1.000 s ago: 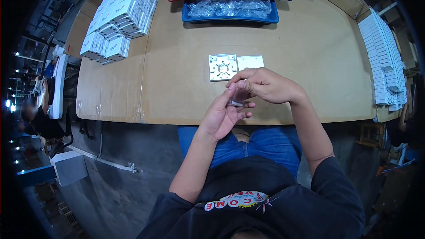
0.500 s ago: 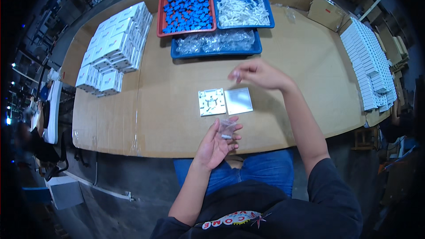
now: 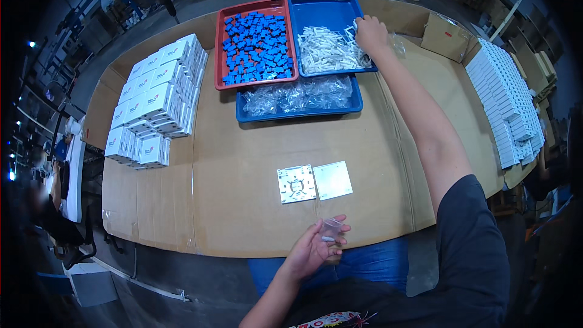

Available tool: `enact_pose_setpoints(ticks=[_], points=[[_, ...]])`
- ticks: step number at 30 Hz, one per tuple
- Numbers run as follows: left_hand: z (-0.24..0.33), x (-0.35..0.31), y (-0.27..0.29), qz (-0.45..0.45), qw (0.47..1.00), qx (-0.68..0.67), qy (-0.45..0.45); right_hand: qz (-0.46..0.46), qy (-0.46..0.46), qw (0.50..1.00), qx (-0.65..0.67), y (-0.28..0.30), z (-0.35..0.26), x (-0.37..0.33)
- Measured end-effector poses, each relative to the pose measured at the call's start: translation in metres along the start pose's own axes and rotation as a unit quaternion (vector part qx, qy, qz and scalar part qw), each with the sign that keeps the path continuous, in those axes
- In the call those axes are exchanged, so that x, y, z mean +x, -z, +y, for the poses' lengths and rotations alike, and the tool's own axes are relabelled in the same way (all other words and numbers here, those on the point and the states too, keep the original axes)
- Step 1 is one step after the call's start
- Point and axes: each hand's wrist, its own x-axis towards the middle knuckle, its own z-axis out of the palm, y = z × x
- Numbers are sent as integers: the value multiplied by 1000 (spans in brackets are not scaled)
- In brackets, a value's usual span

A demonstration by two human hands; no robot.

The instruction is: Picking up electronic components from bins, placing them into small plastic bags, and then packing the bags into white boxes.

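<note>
My left hand [image 3: 313, 249] sits at the near edge of the cardboard-covered table [image 3: 243, 200], fingers curled lightly around one small clear plastic bag [image 3: 331, 229] with a little white piece inside. My right hand [image 3: 370, 31] is stretched far across the table, fingers bent down onto the heap of white parts [image 3: 328, 48] in the upper blue tray [image 3: 331, 9]; whether they pinch a part I cannot tell.

Taking the two square white plates as my landmark: one with cut-outs [image 3: 296, 183] and one plain [image 3: 332, 180] lie side by side, just touching. The bag in my left hand is just in front of them, toward me. Beyond them stand three trays: a lower blue tray [image 3: 243, 114] of clear bags nearest the plates, then behind it a red tray [image 3: 220, 54] of blue pieces on the left and the upper blue tray on the right. Two piles of white boxes flank the plates: a stack [image 3: 155, 106] far to their left, long rows [image 3: 510, 103] far to their right. One brown carton [image 3: 446, 35] stands beyond the plates to the right
</note>
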Motion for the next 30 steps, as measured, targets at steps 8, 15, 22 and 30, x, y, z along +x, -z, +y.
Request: enact_pose_setpoints(ticks=[8,15,22,30], points=[[14,6,-20,43,995,75,49,-33,48,990,-131,-30,-2,38],[27,13,-9,48,995,80,26,-14,88,995,-53,-46,13,36],[29,16,-10,35,996,85,5,-87,63,989,99,-27,9,18],[16,11,3,5,1000,18,-23,-147,-128,453,870,73,1,-45]])
